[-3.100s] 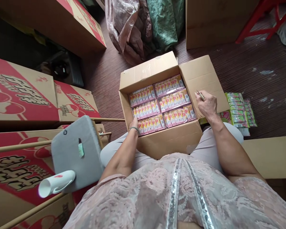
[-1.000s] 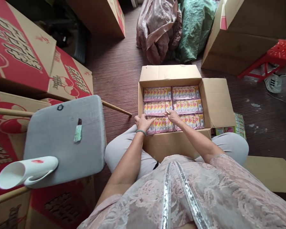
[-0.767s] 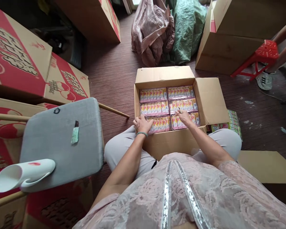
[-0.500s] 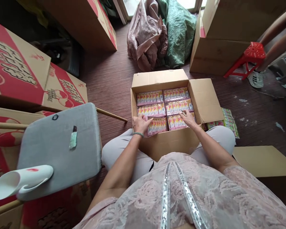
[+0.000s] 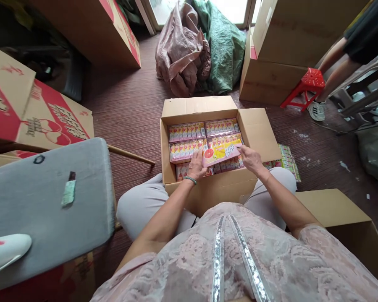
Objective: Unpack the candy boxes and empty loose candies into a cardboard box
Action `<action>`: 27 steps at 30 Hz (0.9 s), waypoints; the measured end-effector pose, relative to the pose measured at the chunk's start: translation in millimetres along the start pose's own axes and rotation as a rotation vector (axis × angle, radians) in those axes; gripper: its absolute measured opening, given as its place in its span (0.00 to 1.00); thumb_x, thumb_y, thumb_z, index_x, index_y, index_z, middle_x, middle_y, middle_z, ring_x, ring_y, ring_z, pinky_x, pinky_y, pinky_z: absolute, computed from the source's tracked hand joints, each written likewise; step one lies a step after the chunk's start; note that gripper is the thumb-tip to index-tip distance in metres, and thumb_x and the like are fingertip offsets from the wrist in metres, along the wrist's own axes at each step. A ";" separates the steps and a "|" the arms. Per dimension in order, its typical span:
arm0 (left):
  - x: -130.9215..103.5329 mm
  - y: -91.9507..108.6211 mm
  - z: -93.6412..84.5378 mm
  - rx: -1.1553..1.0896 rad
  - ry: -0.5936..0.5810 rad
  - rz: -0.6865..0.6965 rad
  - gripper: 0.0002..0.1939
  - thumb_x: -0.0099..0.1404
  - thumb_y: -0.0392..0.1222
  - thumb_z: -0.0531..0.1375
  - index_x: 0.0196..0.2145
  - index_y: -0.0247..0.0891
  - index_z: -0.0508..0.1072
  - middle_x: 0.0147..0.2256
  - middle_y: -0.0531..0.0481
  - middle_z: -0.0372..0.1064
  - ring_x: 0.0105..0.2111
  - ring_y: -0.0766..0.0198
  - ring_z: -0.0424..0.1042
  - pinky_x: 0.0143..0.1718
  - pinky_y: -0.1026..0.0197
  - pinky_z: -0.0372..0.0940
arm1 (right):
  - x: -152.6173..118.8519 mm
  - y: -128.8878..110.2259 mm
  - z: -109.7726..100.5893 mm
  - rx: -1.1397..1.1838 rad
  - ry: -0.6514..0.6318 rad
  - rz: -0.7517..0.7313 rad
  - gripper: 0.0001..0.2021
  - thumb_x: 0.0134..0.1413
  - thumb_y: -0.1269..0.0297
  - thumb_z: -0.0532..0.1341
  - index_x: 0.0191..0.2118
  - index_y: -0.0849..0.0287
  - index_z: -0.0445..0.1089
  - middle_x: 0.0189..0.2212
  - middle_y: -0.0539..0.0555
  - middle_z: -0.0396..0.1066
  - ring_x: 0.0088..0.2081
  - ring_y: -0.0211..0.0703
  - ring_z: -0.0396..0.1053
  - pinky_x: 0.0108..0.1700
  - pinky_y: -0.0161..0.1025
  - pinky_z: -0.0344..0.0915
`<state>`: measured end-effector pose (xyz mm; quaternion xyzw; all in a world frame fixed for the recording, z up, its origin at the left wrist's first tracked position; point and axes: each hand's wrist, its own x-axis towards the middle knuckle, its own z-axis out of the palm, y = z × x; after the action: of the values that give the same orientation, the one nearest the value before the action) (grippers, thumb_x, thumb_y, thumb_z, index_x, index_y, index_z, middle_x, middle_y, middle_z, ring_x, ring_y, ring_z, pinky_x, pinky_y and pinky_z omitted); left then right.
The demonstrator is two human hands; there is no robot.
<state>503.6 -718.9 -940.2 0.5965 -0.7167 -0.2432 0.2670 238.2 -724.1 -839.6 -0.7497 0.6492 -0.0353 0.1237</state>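
Between my knees stands an open cardboard carton (image 5: 214, 186) with rows of small packs (image 5: 186, 131) in pink, yellow and white. Just above the packs, a flat pink-and-yellow box (image 5: 219, 155) with a grapefruit picture is held slightly tilted between my two hands. My left hand (image 5: 197, 165), with a green bead bracelet at the wrist, is closed on its left end. At the upper right end, my right hand (image 5: 251, 159) pinches the box. Whether a small object is also in the right fingers is too small to tell. The box and hands hide part of the front row.
A grey-cushioned chair (image 5: 91, 167) at left bears a white mug (image 5: 9, 251) and a small green-and-dark item (image 5: 69, 193). Green packs (image 5: 290, 161) lie right of the carton. Sacks (image 5: 225, 54), stacked cartons (image 5: 274, 79), a red stool (image 5: 311, 79) and a person's leg (image 5: 337, 54) are beyond.
The flat box has come up from the front left row, and its printed face now shows. My left hand moved right with it; my right hand now grips its other end. The view shifted.
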 end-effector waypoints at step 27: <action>5.7 -22.0 20.4 0.044 -0.113 0.020 0.40 0.54 0.35 0.61 0.65 0.31 0.63 0.64 0.31 0.64 0.67 0.41 0.61 0.75 0.37 0.38 | 50.7 -48.4 -3.0 -0.660 -0.404 -0.247 0.18 0.69 0.74 0.51 0.54 0.64 0.75 0.46 0.70 0.78 0.47 0.54 0.76 0.45 0.42 0.64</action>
<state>504.9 -727.7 -969.5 0.5803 -0.7417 -0.2580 0.2157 292.1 -768.1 -831.0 -0.8134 0.4933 0.3083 -0.0036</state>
